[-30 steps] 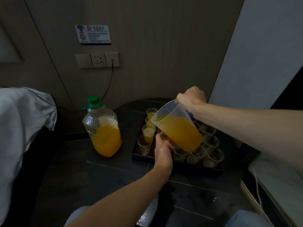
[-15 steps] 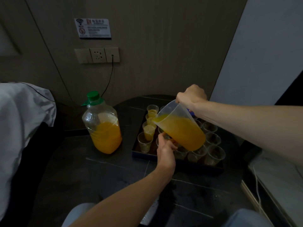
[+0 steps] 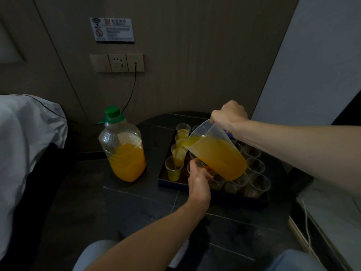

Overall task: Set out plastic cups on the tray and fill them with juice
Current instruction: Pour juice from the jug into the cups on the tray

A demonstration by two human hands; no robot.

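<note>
Your right hand point(image 3: 228, 116) is clenched round the handle of a clear plastic jug point(image 3: 216, 157), holding it tipped to the left above a dark tray point(image 3: 234, 197). Orange juice fills the lower part of the jug. A thin stream point(image 3: 176, 155) falls from its spout into the front cup point(image 3: 173, 171) of the tray's left column, which is partly filled. The cups behind it point(image 3: 183, 133) in that column already hold juice. Your left hand point(image 3: 199, 180) reaches in from below, thumb and fingers curled round a neighbouring cup point(image 3: 201, 164) just right of the one being filled. Most of that cup is hidden by your hand and the jug. The clear cups on the right side point(image 3: 257, 182) of the tray look empty. The tray sits on a dark table point(image 3: 117, 204). To its left, near but not touching, a large clear bottle point(image 3: 123, 153) with a green cap stands upright, roughly half full of juice.
</note>
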